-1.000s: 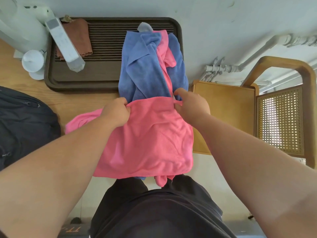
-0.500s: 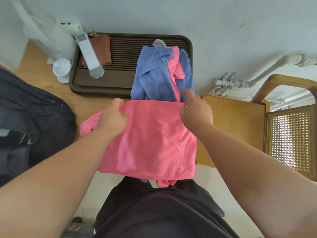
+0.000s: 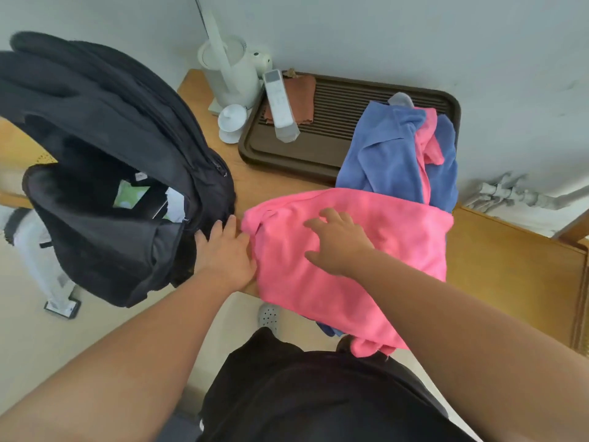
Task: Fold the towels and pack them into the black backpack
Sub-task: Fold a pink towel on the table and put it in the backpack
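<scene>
No longer pinching the pink towel (image 3: 398, 224), the right hand (image 3: 338, 240) is pressing it flat, fingers spread. The left hand (image 3: 223, 250) is resting open at its edge, just beside the unzipped black backpack (image 3: 111, 154), so packing is likely nearing.

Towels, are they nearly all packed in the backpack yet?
Not yet. The pink towel looks folded over on the table, and the black backpack gapes open beside it. The right hand presses flat on that towel while the left hand touches its edge. The blue towel lies crumpled on the tray, and no towel shows inside the backpack.
</scene>
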### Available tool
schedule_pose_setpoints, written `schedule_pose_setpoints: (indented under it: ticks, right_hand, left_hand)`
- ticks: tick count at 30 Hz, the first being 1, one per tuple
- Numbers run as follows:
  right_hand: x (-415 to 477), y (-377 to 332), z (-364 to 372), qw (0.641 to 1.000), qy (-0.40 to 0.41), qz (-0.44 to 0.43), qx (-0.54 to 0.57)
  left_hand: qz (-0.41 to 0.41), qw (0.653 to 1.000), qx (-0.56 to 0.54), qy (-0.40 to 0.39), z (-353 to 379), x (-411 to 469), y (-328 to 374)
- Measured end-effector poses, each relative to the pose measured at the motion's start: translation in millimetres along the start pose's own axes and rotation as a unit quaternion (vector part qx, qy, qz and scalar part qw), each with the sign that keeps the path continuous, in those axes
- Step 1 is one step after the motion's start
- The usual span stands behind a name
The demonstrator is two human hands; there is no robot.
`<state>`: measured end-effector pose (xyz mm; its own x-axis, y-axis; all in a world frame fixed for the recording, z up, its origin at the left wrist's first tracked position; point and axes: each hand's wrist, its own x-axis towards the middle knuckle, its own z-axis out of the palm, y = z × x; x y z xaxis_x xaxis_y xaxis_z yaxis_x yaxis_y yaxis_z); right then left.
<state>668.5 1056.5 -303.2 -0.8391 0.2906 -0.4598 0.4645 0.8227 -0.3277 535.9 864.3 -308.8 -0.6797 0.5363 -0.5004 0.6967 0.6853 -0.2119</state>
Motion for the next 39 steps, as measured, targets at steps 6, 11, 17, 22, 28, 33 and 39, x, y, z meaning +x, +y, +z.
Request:
schedule_pose_setpoints:
  ticks: [6,11,17,22,28,33,39]
  right_hand:
    - [25.2,-52.1,7.6,0.997,-0.004,0.071,0.019]
    - [46.0,-91.8,14.2,0.994,-0.010,0.109,0.005]
    - [61.0,-114.8,19.6,0.991,-0.032,0.131,-0.001]
    - [76.3,-122.8,24.5,0.994,-0.039,0.101,-0.013]
    - [87.5,-120.8,32.7,0.993,-0.024,0.098,0.054]
    - [77.5,-102.7,50.5,0.987,-0.091,0.097,0.086]
    - [63.9,-92.5,58.9,0.977,-0.109,0.081,0.162]
  left_hand:
    - [0.058,0.998,0.027,0.003,7.9,28.6,-47.3]
    - [0.086,0.995,0.050,0.016,8.4,56.6,-78.0]
    - [0.144,0.984,0.098,0.046,-8.4,92.9,-111.0]
    - [0.167,0.981,0.080,0.053,-17.4,88.1,-105.3]
    - [0.190,0.973,-0.046,0.125,-5.1,68.0,-75.4]
    - [0.112,0.966,-0.232,-0.037,17.0,87.8,-61.6]
    - [0.069,0.955,-0.289,-0.019,20.1,95.9,-44.3]
